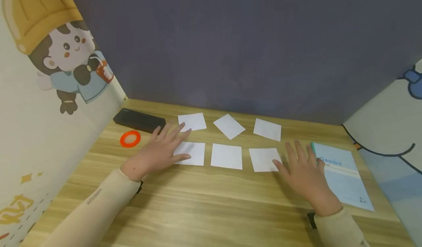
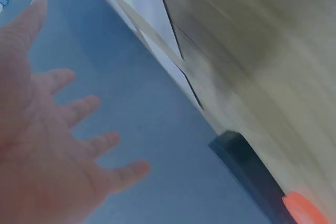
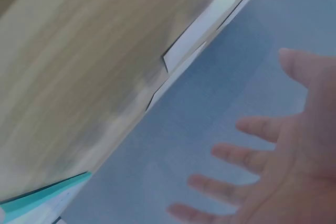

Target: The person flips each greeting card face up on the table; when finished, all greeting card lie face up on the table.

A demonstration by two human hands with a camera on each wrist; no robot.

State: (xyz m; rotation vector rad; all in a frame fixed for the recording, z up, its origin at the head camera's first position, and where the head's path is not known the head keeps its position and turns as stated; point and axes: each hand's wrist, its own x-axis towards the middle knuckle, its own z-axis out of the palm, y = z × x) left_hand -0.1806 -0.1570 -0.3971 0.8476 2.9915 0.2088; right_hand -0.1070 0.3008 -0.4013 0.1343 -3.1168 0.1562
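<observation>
Six white cards [image 1: 226, 156] lie in two rows mid-frame, seemingly spaced so that none overlap, while the left hand [image 1: 159, 150], centre-left, and right hand [image 1: 305, 172], lower right, hover with fingers spread wide, holding nothing.

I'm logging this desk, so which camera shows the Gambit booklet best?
The head view: the booklet shows almost whole there, its printed name readable, with the right hand covering part of its left edge. The right wrist view catches only a teal-edged part at bottom left; the left wrist view shows none.
</observation>
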